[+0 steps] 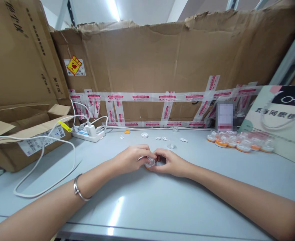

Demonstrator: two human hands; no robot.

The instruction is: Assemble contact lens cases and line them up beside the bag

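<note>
Between my hands, just above or on the grey table, is a small clear plastic container with an orange base [150, 163]. My left hand [134, 158] pinches its upper part, fingers closed on it. From the other side my right hand [171, 163] curls its thumb and fingers around it. Fingers hide much of the container. Beyond them lie a white ring [144, 135], an orange ring [127, 132], a tiny white disc [122, 137], several small white parts [183, 140] and a clear cup-like piece [171, 146].
Several clear containers with orange bases [243, 145] stand grouped at right, beside a paper bag [275, 124]. A power strip [88, 133], a looping white cable [73, 157] and an open cardboard box [29, 140] occupy the left. A large taped carton [147, 67] walls the back.
</note>
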